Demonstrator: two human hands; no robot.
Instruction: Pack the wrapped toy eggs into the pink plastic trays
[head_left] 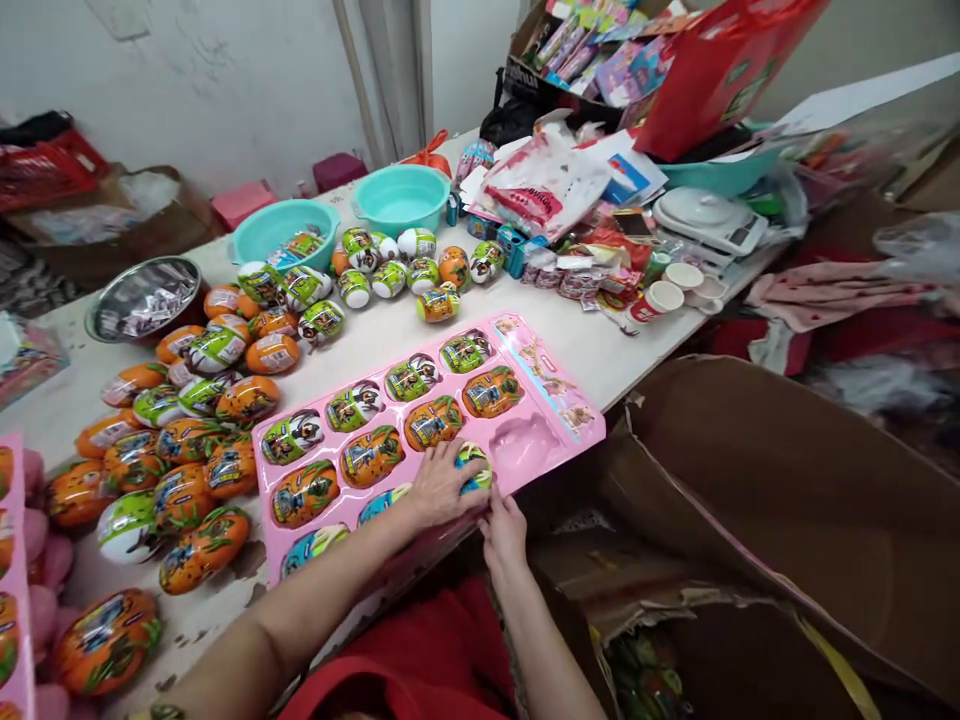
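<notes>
A pink molded tray (330, 455) lies at the table's front edge, with rows of wrapped toy eggs in its hollows. The back row holds green-and-white eggs (412, 378), the middle one orange eggs (433, 421). Nearest to me are blue-and-yellow eggs (313, 547), partly covered by my left forearm. My left hand (441, 487) curls its fingers over the blue-and-yellow egg (474, 466) at that row's right. Just beside it, my right hand (504, 528) is closed at the tray's front edge; whatever its fingertips pinch is hidden. One hollow (523, 441) at the right has no egg.
Loose orange and green eggs (191, 440) crowd the table left of the tray, others behind it. Two turquoise basins (403, 197) and a metal bowl (146, 298) stand farther back. Paper cups (658, 300) and a white scale (709, 222) are right. A cardboard box (780, 500) gapes below.
</notes>
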